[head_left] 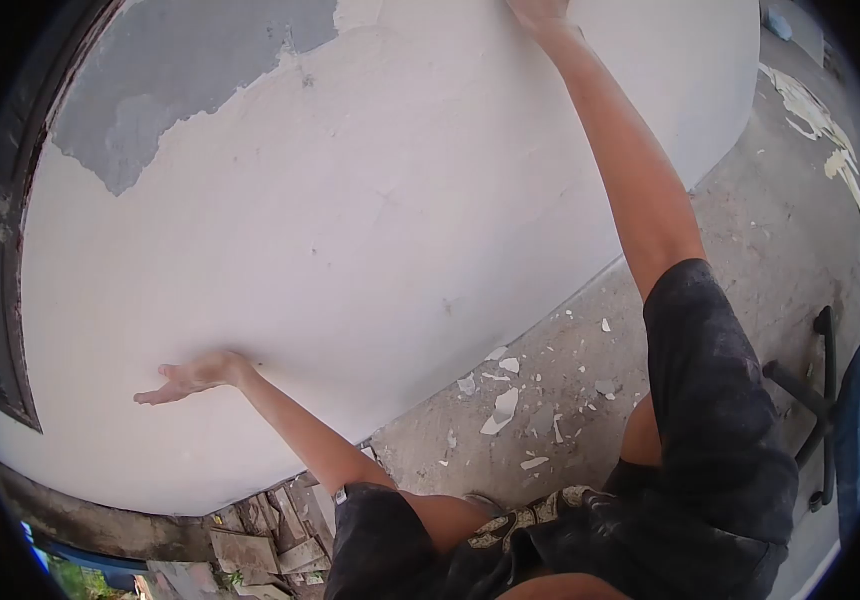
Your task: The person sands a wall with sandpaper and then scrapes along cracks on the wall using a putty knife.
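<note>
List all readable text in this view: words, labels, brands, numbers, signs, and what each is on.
No readable text anywhere in view.
Wall: bare patch and marks, no lettering.
Left sleeve: small pale tag near the cuff, too small to read.
Shirt: light patterned print, no words that I can make out.
Floor chips: no marking visible.

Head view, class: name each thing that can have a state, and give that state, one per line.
Wall: partly stripped, grey patch exposed
Floor: littered with pale flakes
Boards: loosely heaped
Right sleeve: dusty
Left hand: open, empty
Right hand: cut off by frame, grip unclear
</note>
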Demonstrator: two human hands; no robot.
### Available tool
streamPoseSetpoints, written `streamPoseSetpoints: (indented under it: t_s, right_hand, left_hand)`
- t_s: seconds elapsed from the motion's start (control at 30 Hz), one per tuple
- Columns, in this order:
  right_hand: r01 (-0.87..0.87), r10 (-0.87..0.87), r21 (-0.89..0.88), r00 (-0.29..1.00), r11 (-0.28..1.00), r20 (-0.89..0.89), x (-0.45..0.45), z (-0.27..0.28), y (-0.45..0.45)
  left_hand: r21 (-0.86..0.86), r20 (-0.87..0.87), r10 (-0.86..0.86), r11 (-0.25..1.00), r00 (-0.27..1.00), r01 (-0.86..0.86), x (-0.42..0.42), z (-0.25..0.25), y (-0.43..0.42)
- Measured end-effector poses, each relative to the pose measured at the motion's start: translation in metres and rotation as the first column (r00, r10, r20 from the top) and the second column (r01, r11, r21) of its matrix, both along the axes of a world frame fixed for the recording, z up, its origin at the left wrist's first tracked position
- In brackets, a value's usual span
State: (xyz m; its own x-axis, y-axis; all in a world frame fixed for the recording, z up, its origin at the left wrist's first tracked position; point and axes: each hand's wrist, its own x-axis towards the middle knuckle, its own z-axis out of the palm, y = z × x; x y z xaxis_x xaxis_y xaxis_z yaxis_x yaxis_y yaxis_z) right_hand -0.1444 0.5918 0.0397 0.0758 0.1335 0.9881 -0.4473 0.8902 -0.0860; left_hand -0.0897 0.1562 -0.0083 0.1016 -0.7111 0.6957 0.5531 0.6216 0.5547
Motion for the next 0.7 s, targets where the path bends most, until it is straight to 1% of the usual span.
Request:
streamPoseSetpoints:
  t_s: [0.07,0.1,0.13,0.17,0.2,0.23,0.3,0.33,0.37,0.4,0.43,0.47,0.5,0.53,0.57,0.6,0.63,0.67,0.7]
  right_hand:
    - [0.013,-0.003,-0.252,0.999,0.968,0.039,-0.015,0.005,-0.030]
    - [-0.086,0.086,0.030,0.996,0.996,0.007,0.001,-0.012,-0.071]
    - [-0.169,0.178,0.310,0.984,0.936,-0.001,0.023,-0.041,-0.113]
    - [-0.373,0.347,0.454,0.927,0.809,0.142,0.021,-0.071,-0.128]
    - [-0.559,0.473,0.552,0.826,0.620,0.306,0.017,-0.089,-0.135]
    - [-0.470,0.393,0.648,0.878,0.600,0.273,0.018,-0.073,-0.122]
    - [-0.262,0.238,0.812,0.959,0.521,0.157,0.015,-0.015,-0.061]
    - [-0.107,0.116,0.763,0.992,0.637,0.043,0.024,0.015,-0.027]
    - [-0.102,0.017,0.458,0.982,0.883,0.187,-0.001,0.027,0.032]
    - [-0.095,0.077,0.130,0.987,0.987,0.138,0.018,0.052,0.045]
    - [-0.160,0.172,-0.211,0.984,0.964,0.042,0.036,0.077,0.058]
    - [-0.090,0.140,-0.388,0.985,0.917,0.103,0.042,0.085,0.059]
    - [-0.007,0.119,-0.553,0.979,0.833,0.166,0.044,0.088,0.061]
    - [0.054,-0.008,-0.456,0.995,0.889,0.103,0.029,0.078,0.041]
    - [0.035,-0.059,-0.276,0.995,0.960,-0.079,0.015,0.062,0.002]
    - [0.069,-0.088,-0.082,0.964,0.994,-0.250,0.001,0.046,-0.037]
    - [0.064,-0.051,0.074,0.984,0.995,-0.169,0.018,0.024,-0.084]
    - [-0.037,0.056,0.283,0.997,0.959,-0.059,0.026,-0.004,-0.122]
    - [-0.150,0.160,0.454,0.987,0.878,0.018,0.037,-0.023,-0.151]
  left_hand:
    - [-0.031,-0.035,0.022,0.999,0.999,-0.023,-0.009,-0.001,-0.013]
    - [-0.045,-0.050,0.038,0.998,0.998,-0.040,-0.010,-0.003,-0.018]
    - [-0.034,-0.044,0.046,0.998,0.998,-0.048,-0.010,-0.002,-0.017]
    - [-0.021,-0.035,0.056,0.998,0.998,-0.057,-0.009,-0.002,-0.015]
    - [-0.007,-0.025,0.068,0.998,0.997,-0.069,-0.007,-0.003,-0.013]
    - [-0.010,-0.016,0.061,0.998,0.998,-0.061,-0.004,-0.003,-0.011]
    - [-0.011,-0.011,0.046,0.999,0.999,-0.047,-0.003,-0.001,-0.011]
    - [-0.025,-0.023,0.027,0.999,0.999,-0.028,-0.006,-0.001,-0.016]
    - [-0.033,-0.026,0.003,0.999,1.000,-0.004,-0.007,-0.004,-0.019]
    - [-0.036,-0.034,-0.024,0.999,0.999,0.023,-0.008,-0.009,-0.021]
    - [-0.029,-0.054,-0.047,0.999,0.997,0.045,-0.005,-0.010,-0.016]
    - [-0.029,-0.073,-0.068,0.997,0.995,0.066,-0.002,-0.006,-0.008]
    - [-0.037,-0.091,-0.090,0.995,0.992,0.087,-0.001,-0.002,-0.005]
    - [-0.050,-0.070,-0.030,0.998,0.997,0.027,-0.002,-0.001,-0.009]
    - [-0.060,-0.051,0.028,0.998,0.998,-0.031,-0.006,-0.003,-0.013]
    - [-0.073,-0.026,0.088,0.993,0.996,-0.089,-0.008,-0.004,-0.015]
    - [-0.059,-0.034,0.073,0.995,0.997,-0.075,-0.009,-0.003,-0.015]
    - [-0.047,-0.034,0.061,0.997,0.998,-0.063,-0.008,-0.004,-0.014]
    - [-0.034,-0.036,0.050,0.998,0.998,-0.051,-0.006,-0.004,-0.014]
